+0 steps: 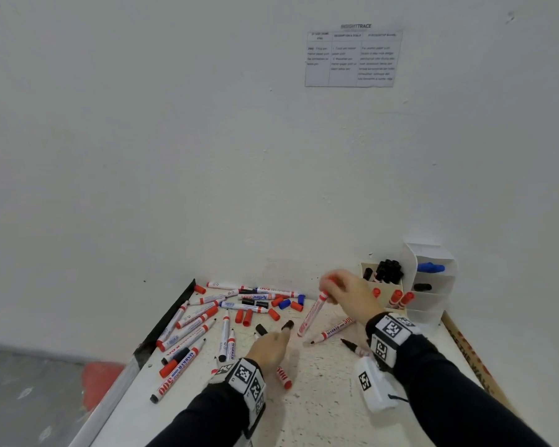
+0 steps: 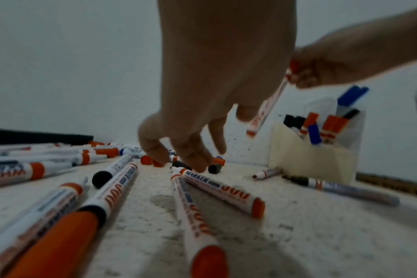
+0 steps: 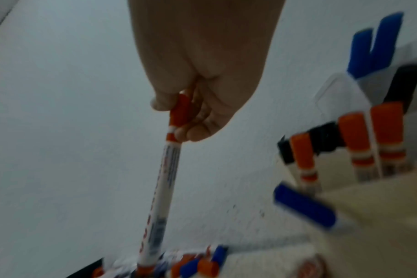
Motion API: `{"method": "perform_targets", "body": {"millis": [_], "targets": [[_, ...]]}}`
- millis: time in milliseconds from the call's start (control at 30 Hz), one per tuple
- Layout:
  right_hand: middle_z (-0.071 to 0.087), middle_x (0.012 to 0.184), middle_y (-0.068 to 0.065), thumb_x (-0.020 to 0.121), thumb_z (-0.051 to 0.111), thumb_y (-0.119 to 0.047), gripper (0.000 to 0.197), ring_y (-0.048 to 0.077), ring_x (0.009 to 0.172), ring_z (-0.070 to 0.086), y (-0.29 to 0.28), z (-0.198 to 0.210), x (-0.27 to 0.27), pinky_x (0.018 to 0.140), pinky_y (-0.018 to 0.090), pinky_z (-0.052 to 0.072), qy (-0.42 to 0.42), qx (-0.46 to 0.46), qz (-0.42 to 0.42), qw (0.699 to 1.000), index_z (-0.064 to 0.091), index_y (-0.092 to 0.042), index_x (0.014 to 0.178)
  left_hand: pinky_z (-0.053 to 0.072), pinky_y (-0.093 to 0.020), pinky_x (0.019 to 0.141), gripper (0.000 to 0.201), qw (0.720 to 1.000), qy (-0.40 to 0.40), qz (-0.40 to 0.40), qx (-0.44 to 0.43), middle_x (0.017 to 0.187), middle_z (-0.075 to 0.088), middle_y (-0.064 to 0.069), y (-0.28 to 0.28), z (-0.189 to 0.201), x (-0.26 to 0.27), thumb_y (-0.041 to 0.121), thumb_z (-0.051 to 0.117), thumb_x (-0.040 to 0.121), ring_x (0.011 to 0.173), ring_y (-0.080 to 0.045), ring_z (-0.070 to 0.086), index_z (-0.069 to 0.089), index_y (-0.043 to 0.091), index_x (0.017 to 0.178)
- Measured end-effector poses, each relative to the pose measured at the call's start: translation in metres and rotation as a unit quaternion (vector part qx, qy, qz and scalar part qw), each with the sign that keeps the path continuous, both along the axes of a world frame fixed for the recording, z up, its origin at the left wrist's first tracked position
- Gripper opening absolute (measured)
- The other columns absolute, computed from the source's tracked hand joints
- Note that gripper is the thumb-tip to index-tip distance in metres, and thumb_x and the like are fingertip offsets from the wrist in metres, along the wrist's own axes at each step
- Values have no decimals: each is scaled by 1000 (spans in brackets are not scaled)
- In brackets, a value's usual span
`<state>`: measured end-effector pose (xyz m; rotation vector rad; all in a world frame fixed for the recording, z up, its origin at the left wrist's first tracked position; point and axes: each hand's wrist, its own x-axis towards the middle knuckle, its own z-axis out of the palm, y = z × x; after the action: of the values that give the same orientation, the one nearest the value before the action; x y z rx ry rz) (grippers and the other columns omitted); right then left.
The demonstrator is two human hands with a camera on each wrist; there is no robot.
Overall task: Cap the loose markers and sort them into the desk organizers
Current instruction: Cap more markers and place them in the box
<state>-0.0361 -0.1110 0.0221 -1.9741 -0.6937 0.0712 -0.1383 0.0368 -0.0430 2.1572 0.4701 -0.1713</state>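
Note:
My right hand [image 1: 331, 285] pinches the red cap end of a capped red marker [image 1: 312, 316], which hangs slanted above the table, left of the organizers. The right wrist view shows the fingers [image 3: 191, 129] curled round the red cap of the marker [image 3: 164, 188]. My left hand [image 1: 279, 335] reaches down with loosely bent fingers, empty, its tips just by a loose black cap [image 1: 287, 325]. In the left wrist view that black cap [image 2: 214, 168] lies on the table beside the fingertips [image 2: 195, 161]. A beige box organizer [image 1: 397, 290] and a white tiered organizer [image 1: 433, 301] hold capped markers at the back right.
Several loose markers [image 1: 191, 333] and red, blue and black caps [image 1: 247, 317] lie across the white table [image 1: 320, 408], mostly left and back. Uncapped red [image 1: 334, 330] and black [image 1: 352, 346] markers lie under my right wrist. A wall stands close behind; the table's left edge [image 1: 165, 321] drops to the floor.

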Motion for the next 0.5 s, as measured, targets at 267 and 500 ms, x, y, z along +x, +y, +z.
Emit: {"method": "perform_targets", "body": {"millis": [267,500], "targets": [[60,96,11,92,50,-6,17,26,91,59,-72,32,43,80,30,45,-129,-105,-212,963,58,1,105,30,-43,106,36,949,91,-50,298,134,45,-2,3,-37,0,40,37,95,124,-23,41,48,29,127],[54,101,13,92,49,-6,20,25,92,55,-83,7,50,88,36,47,-142,-101,-240,955,62,0,107,46,-27,93,29,970,65,-35,230,121,54,-2,2,-38,5,36,52,90,106,-16,55,53,22,116]]}}
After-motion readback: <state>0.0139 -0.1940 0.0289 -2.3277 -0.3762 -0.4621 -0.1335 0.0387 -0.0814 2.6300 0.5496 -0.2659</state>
